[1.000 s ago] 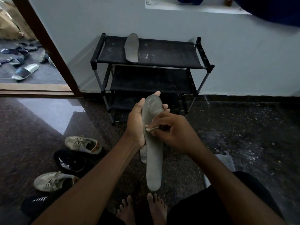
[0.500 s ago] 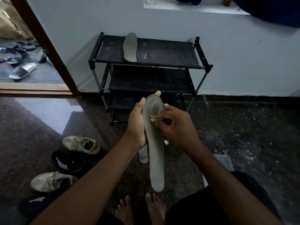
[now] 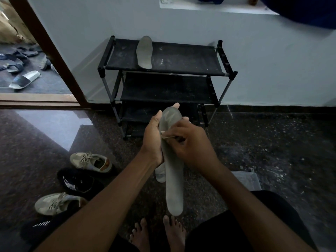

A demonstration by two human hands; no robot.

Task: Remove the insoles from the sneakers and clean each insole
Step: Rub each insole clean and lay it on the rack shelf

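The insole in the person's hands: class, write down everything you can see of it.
The insole is grey, long, thin and matte, foam-like, rounded at both ends. It stands roughly upright in the air, lower end hanging above the bare feet. The left hand grips its upper part from the side; the right hand presses a small pale-tipped tool against its face.

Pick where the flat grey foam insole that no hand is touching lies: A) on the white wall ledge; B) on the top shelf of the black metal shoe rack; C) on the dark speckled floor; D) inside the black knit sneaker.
B: the loose grey insole lies flat on the black shoe rack's top shelf, apart from the left hand gripping the other insole.
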